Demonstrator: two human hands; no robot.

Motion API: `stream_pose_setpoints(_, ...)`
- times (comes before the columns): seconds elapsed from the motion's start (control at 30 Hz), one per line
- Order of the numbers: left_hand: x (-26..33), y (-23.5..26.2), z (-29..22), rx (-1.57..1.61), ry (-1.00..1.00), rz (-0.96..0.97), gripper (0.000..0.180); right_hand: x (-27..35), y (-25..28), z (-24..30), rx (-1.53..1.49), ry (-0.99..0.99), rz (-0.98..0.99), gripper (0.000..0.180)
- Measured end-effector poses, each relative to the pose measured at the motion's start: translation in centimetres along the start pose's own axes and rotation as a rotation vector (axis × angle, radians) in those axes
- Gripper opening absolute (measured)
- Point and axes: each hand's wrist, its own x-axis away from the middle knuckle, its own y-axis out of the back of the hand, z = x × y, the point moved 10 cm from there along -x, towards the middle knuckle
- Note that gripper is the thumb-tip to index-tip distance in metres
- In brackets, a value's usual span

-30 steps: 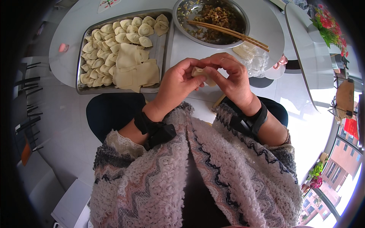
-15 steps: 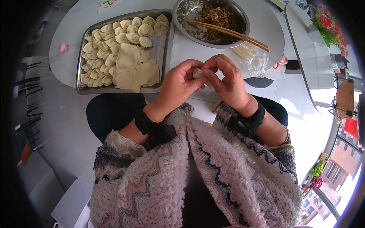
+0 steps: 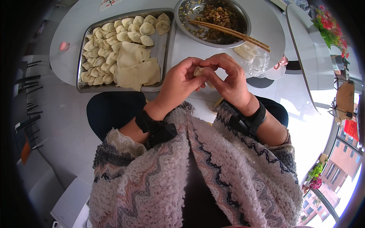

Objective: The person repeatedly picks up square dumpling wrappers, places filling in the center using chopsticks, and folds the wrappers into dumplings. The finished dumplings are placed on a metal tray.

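Between my two hands, over the table's near edge, is a small pale wonton (image 3: 198, 71), mostly hidden by the fingers. My left hand (image 3: 180, 80) grips it from the left, thumb along the near side. From the right my right hand (image 3: 229, 81) pinches it with thumb and bent fingers. To the left lies a metal tray (image 3: 165, 57) with rows of folded wontons (image 3: 102, 51). Square dough wrappers (image 3: 131, 70) are stacked on the tray's near right part, partly over the wontons.
Beyond my hands stands a steel bowl (image 3: 185, 33) of chopped filling (image 3: 217, 17), wooden chopsticks (image 3: 235, 34) across its rim. A crumpled clear plastic bag (image 3: 256, 62) lies beside it. A small pink object (image 3: 64, 46) is at the table's left, a dark stool (image 3: 112, 110) below the tray.
My hands stay together around the wonton. The right fingers have shifted slightly over it, and the view has moved a little.
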Motion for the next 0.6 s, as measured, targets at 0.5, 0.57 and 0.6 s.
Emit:
stream_pose_setpoints(0.5, -0.09, -0.33, 0.79, 0.004, 0.044, 0.044, 0.025, 0.05, -0.59, -0.35, -0.023, -0.018, 0.025, 0.005)
stream_pose_setpoints(0.57, -0.12, -0.25, 0.74, -0.009, 0.046, 0.054, 0.028, 0.01, -0.53, -0.44, -0.061, -0.034, 0.017, 0.007)
stream_pose_setpoints(0.6, -0.11, -0.27, 0.69, -0.006, 0.043, 0.056, 0.028, -0.06, -0.43, -0.41, -0.093, -0.033, 0.007, 0.008)
